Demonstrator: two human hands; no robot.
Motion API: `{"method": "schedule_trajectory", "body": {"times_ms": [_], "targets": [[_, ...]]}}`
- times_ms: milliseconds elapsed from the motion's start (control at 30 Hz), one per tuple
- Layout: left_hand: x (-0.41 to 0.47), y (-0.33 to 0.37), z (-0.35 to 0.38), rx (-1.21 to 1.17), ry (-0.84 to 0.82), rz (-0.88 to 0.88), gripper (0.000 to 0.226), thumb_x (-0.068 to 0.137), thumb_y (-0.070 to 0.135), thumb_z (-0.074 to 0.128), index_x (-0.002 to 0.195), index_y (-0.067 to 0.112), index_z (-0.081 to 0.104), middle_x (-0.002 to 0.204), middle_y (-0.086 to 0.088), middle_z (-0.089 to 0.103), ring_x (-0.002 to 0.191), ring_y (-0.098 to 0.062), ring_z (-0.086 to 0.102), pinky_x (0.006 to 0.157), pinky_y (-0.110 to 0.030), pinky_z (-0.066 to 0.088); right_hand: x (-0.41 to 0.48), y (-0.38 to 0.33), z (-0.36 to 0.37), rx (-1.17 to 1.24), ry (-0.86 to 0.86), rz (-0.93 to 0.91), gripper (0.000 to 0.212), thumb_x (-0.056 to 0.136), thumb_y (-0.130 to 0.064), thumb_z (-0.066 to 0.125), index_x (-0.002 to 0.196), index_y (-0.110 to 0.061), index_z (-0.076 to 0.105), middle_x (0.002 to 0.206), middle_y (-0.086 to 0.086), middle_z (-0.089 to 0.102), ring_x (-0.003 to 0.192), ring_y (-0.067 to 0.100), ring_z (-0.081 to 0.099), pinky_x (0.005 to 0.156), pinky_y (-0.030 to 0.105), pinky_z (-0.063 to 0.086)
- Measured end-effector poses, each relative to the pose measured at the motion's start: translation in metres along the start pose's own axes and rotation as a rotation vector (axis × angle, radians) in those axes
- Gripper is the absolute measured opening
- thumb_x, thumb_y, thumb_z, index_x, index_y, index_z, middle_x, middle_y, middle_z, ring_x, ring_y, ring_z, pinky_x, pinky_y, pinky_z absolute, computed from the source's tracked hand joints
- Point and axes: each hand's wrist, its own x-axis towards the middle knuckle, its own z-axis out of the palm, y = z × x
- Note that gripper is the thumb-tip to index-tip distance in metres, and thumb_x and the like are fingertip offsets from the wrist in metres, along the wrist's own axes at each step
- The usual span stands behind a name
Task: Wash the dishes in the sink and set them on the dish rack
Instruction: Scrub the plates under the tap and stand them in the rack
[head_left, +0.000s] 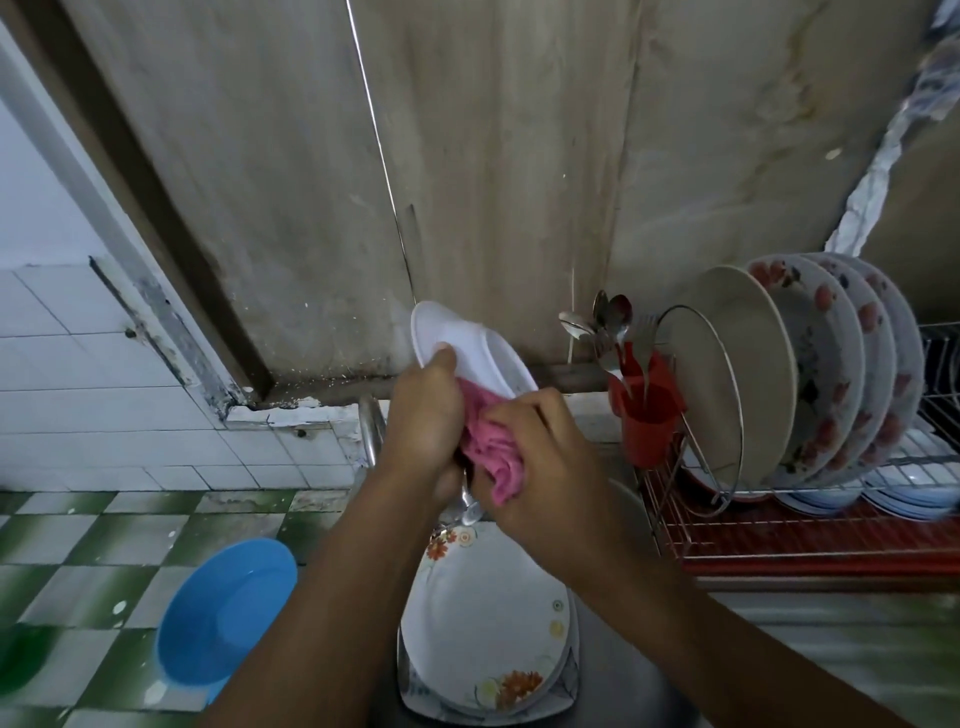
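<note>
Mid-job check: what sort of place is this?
Probably a home kitchen's washing-up corner: a dish rack loaded with plates, a red cutlery holder with spoons, and the right hand pressing a pink cloth against a white plate.

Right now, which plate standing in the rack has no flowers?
The plain cream plate, first in the row beside the red cup; the plates behind it bear red flowers.
</note>
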Motion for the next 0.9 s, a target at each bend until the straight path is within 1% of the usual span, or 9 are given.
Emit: {"method": "schedule_trajectory", "body": {"times_ms": [100,233,333,433,567,667,733,833,900], "targets": [[0.006,-0.003,-0.008,-0.070,0.130,0.035,0.023,0.104,0.036,0.053,0.099,0.014,0.060,0.107,-0.011,0.068,0.099,-0.030,0.068,0.090,-0.049,0.057,-0.017,0.015,0.001,0.122,-0.021,0.099,0.034,0.084,-0.018,0.078,0.113,-0.014,0.062,0.110,0.000,0.055,0.090,0.005,0.060,0.080,0.011,0.051],[0.006,-0.008,-0.009,-0.073,0.238,0.091,0.026,0.103,0.041,0.054,0.090,0.019,0.059,0.100,-0.004,0.066,0.094,-0.024,0.065,0.082,-0.041,0.056,-0.002,0.025,0.004,0.376,0.200,0.592,0.014,0.095,-0.014,0.067,0.092,-0.024,0.059,0.087,-0.010,0.061,0.077,-0.002,0.059,0.070,0.017,0.047],[0.007,-0.015,-0.007,-0.011,0.326,0.144,0.031,0.099,0.048,0.052,0.090,0.018,0.056,0.101,-0.006,0.064,0.095,-0.029,0.063,0.091,-0.049,0.055,-0.002,0.005,0.016,0.328,0.239,0.517,0.010,0.094,-0.019,0.068,0.095,-0.022,0.059,0.091,-0.004,0.063,0.079,-0.001,0.060,0.066,0.012,0.047],[0.006,-0.018,-0.008,0.002,0.358,0.175,0.032,0.102,0.045,0.050,0.107,0.014,0.054,0.099,-0.006,0.063,0.091,-0.027,0.062,0.085,-0.041,0.053,-0.013,0.002,0.025,0.262,0.198,0.374,0.013,0.093,-0.018,0.071,0.103,-0.018,0.062,0.098,0.001,0.062,0.085,0.002,0.060,0.072,0.010,0.049],[0.002,-0.020,-0.011,-0.018,0.347,0.210,0.028,0.103,0.042,0.049,0.110,0.016,0.054,0.095,0.002,0.060,0.085,-0.015,0.059,0.075,-0.034,0.048,-0.001,0.025,0.024,0.334,0.285,0.682,0.009,0.097,-0.018,0.065,0.093,-0.021,0.057,0.086,-0.004,0.063,0.076,0.006,0.060,0.067,0.024,0.048],[0.003,-0.021,-0.010,0.027,0.394,0.244,0.029,0.105,0.044,0.046,0.109,0.016,0.054,0.092,0.001,0.059,0.080,-0.012,0.055,0.064,-0.031,0.043,-0.014,0.002,0.032,0.447,0.171,0.687,0.014,0.097,-0.034,0.064,0.103,-0.022,0.059,0.093,-0.006,0.065,0.083,0.006,0.064,0.069,0.019,0.055],[0.001,-0.025,-0.013,0.025,0.398,0.236,0.028,0.105,0.044,0.047,0.101,0.017,0.054,0.093,-0.001,0.060,0.080,-0.012,0.055,0.065,-0.031,0.043,-0.023,-0.005,0.035,0.491,0.191,0.704,0.010,0.097,-0.033,0.064,0.102,-0.025,0.059,0.094,-0.008,0.066,0.084,0.005,0.065,0.069,0.019,0.056],[-0.004,-0.033,-0.023,0.065,0.368,0.219,0.030,0.104,0.045,0.050,0.085,0.022,0.052,0.088,0.003,0.057,0.080,-0.012,0.055,0.073,-0.034,0.046,-0.016,0.027,0.038,0.423,0.231,0.843,0.010,0.099,-0.027,0.062,0.091,-0.025,0.056,0.082,-0.007,0.064,0.073,0.009,0.063,0.064,0.023,0.052],[-0.012,-0.040,-0.030,0.175,0.301,0.246,0.027,0.103,0.046,0.051,0.094,0.020,0.055,0.087,0.005,0.057,0.079,-0.009,0.055,0.066,-0.029,0.047,-0.003,0.059,0.038,0.299,0.133,0.952,0.024,0.099,-0.042,0.058,0.091,-0.020,0.059,0.078,-0.005,0.063,0.070,0.017,0.062,0.064,0.027,0.050]]}}
